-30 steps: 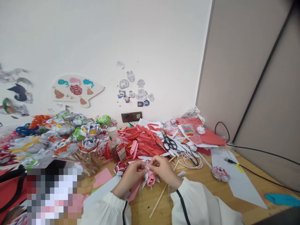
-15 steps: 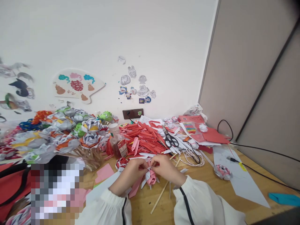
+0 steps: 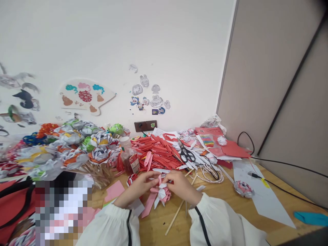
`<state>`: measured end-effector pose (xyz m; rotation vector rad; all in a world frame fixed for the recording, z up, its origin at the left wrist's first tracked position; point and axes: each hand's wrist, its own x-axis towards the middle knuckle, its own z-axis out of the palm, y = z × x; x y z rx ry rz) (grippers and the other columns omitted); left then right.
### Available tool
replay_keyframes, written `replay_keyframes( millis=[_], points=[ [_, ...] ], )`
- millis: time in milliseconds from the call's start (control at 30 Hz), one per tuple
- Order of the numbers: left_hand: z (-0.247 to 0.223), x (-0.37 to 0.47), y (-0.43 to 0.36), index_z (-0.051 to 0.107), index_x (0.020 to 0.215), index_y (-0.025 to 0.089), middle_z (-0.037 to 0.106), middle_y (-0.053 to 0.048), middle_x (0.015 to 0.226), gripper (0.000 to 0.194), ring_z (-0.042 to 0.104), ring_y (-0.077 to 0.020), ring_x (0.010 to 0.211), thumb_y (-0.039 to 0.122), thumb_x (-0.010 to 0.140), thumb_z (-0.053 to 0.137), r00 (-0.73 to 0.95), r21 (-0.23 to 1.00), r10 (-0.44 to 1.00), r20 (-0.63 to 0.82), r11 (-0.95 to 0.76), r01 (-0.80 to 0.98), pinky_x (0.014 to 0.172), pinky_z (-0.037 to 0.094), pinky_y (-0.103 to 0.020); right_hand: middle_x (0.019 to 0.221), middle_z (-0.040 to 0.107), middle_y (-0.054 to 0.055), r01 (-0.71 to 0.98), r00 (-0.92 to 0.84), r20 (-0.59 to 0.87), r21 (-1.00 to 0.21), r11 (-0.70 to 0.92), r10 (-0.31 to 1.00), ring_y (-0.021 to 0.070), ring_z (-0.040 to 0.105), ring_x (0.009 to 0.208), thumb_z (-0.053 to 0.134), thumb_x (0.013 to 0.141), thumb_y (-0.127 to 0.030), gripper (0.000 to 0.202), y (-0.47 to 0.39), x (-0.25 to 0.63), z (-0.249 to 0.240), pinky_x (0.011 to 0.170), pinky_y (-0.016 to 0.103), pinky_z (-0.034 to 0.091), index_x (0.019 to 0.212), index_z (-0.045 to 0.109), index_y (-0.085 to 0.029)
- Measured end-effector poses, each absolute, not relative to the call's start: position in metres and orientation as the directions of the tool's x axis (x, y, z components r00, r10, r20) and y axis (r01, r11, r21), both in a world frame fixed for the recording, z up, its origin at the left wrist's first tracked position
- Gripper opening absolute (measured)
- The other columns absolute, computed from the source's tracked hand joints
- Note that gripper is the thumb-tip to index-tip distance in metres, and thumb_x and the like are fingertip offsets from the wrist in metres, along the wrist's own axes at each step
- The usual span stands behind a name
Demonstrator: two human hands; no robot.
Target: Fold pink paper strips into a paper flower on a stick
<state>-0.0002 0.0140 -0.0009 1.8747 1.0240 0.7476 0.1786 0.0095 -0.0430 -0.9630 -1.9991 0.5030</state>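
A pink and white folded-paper flower (image 3: 162, 194) is held low over the wooden table, its loose paper points sticking out. My right hand (image 3: 177, 182) pinches it from the right, with curled fingers. On the other side, my left hand (image 3: 146, 181) has its fingers stretched and slightly apart at an upright pink paper tip, thumb below. Beneath the hands lie a pink paper strip (image 3: 149, 204) and a thin wooden stick (image 3: 174, 218). A red and white paper flower (image 3: 132, 179) sits just behind my left wrist.
Behind the hands spreads a heap of red folded strips (image 3: 156, 150), with black-handled scissors (image 3: 187, 154) on its right. A glue bottle (image 3: 128, 157) stands near many finished paper flowers (image 3: 71, 143). Pearl strings (image 3: 208, 173), a cable (image 3: 282, 191) and another flower (image 3: 243, 188) lie to the right.
My left hand has loosened its pinch and shifted slightly left, fingers straighter. The flower has turned, showing more of its white folds. My right hand stays on it.
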Motion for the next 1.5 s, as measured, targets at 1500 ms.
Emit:
replay_keyframes(
  millis=[1500],
  points=[
    [-0.027,0.015,0.022,0.058,0.059,0.013,0.055,0.003,0.053,0.029,0.047,-0.0095,0.051,0.039,0.057,0.070,0.386,0.939,0.916,0.111,-0.224,0.262,0.052,0.036,-0.021,0.061,0.058,-0.003,0.083,-0.312,0.279,-0.944,0.319,0.908,0.0101,0.052,0.058,0.069,0.062,-0.019,0.011,0.018,0.190,-0.040,0.054,0.019,0.040,0.070,0.063,-0.014]
  ],
)
